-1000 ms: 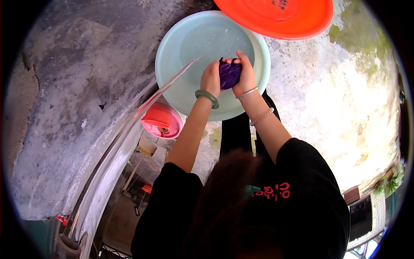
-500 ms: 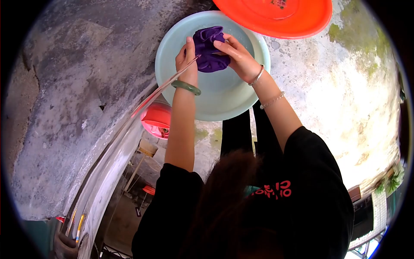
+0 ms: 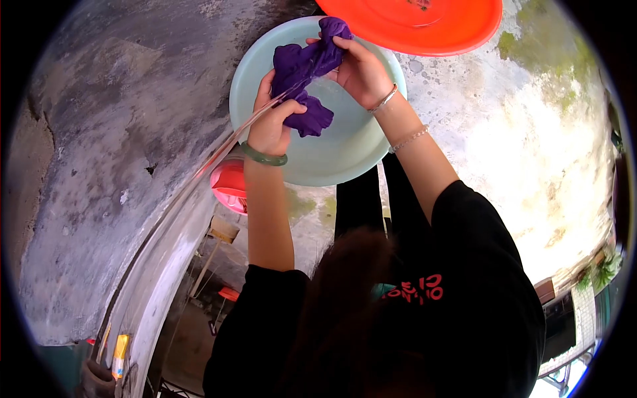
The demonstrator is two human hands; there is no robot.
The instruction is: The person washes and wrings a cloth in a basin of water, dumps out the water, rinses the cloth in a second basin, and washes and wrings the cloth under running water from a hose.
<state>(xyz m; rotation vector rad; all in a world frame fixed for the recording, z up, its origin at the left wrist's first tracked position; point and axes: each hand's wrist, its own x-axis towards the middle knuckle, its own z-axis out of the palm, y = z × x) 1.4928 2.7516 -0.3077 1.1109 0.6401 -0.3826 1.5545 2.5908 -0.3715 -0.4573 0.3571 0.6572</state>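
A dark purple cloth (image 3: 295, 69) is stretched between my two hands above a pale blue-green basin (image 3: 312, 169). My left hand (image 3: 271, 126), below a green bangle (image 3: 264, 155), grips the lower left part, with the thumb on top and the fingers behind. Part of the cloth hangs down past that thumb. My right hand (image 3: 363, 71) pinches the upper end between thumb and fingers. A silver bracelet (image 3: 383, 98) and a beaded bracelet (image 3: 409, 139) are on the right arm. Water appears to be in the basin, though its depth is unclear.
An orange-red basin (image 3: 458, 41) stands beyond the pale one, on the right. Thin cords (image 3: 219, 159) run diagonally near my left wrist. Below them is a pink-red bucket (image 3: 229, 186). A yellow packet (image 3: 120, 351) lies at the lower left. Mossy concrete extends right.
The purple cloth has gone from bunched up to drawn out lengthwise. My right hand has moved up with one end; my left hand has moved down and left, its thumb now over the cloth.
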